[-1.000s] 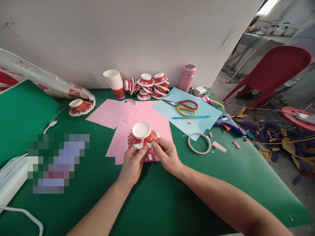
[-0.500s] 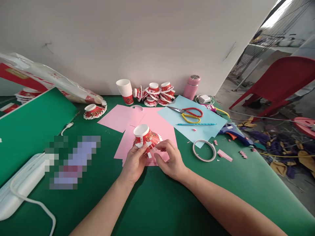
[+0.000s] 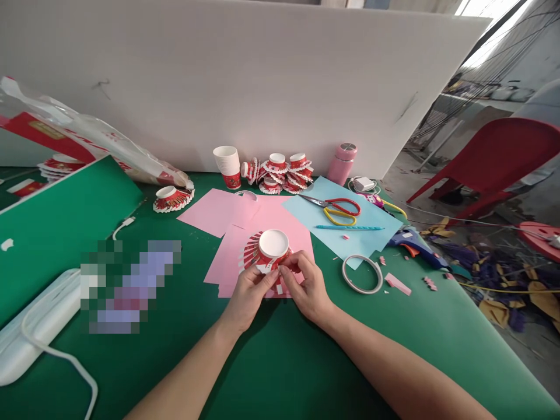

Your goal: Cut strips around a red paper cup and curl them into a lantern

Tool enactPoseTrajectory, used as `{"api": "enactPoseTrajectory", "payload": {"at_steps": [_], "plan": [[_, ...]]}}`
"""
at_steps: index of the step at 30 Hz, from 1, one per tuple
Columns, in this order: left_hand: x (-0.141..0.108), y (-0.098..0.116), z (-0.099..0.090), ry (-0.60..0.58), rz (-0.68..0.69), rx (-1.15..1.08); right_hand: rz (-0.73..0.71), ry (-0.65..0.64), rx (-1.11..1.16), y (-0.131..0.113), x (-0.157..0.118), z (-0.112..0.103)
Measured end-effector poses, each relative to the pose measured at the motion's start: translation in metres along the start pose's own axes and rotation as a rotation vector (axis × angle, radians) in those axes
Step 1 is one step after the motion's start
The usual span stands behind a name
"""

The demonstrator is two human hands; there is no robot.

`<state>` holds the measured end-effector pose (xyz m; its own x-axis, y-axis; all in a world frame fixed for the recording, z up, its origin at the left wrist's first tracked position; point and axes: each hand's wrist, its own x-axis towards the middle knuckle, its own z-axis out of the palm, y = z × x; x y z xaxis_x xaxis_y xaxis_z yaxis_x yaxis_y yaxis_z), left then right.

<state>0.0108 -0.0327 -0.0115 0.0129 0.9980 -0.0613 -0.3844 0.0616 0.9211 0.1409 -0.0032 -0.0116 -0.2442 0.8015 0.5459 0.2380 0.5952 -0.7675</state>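
A red and white paper cup, its side cut into strips that fan outward, is upside down between my hands with its white base upward. My left hand pinches the strips at the near left. With thumb and forefinger together, my right hand grips the strips at the near right, its fingertips close to the left thumb. One strip end hangs below the fingertips. Under the cup lie pink paper sheets. My fingers hide part of the near strips.
Behind stand stacked paper cups, a pile of cut cups and a pink bottle. To the right lie scissors, a blue pen, a tape roll and a glue gun. Another cut cup sits left.
The cup has turned so its base faces me more and its strips spread leftward. My right fingers, earlier apart, have closed on the strips beside my left thumb.
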Motion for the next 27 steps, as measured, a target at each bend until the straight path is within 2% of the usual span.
{"api": "enactPoseTrajectory", "payload": {"at_steps": [8, 17, 23, 27], "plan": [[0.0, 0.001, 0.001, 0.013, -0.019, -0.11, 0.039, 0.032, 0.044, -0.002, 0.0, 0.001], [0.001, 0.001, 0.003, 0.076, -0.005, -0.1, 0.051, 0.011, 0.042, -0.001, -0.001, 0.001], [0.007, 0.01, -0.001, 0.231, -0.103, -0.295, -0.113, 0.022, -0.057, 0.0, 0.0, -0.002], [0.01, 0.017, -0.004, 0.276, -0.091, -0.377, -0.259, -0.047, -0.229, 0.0, -0.001, 0.001]]}}
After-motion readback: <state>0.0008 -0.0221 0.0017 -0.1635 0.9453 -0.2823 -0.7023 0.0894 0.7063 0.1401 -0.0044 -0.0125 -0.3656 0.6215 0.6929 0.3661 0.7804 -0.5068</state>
